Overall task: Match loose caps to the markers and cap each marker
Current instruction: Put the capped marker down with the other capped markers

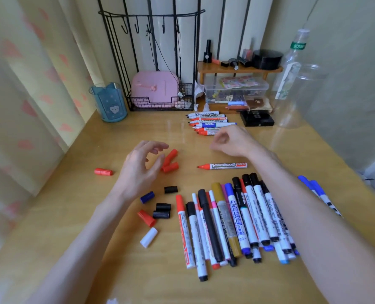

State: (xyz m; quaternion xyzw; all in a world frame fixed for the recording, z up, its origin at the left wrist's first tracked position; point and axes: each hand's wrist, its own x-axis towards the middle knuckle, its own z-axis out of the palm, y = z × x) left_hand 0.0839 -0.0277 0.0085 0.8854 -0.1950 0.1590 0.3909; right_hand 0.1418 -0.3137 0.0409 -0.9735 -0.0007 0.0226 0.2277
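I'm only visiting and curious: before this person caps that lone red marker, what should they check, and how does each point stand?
1. The red marker lies alone, tip bare: ok.
2. The red caps lie loose beside the left hand: ok.
3. The left hand holds nothing: ok.
4. The right hand is empty: cannot tell, its fingers are curled and blurred.
5. A red cap fits this marker: cannot tell.

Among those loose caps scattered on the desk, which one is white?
The white cap, at the near end of the scatter, lying just in front of a tilted red cap. Every other loose cap is red, black or blue.
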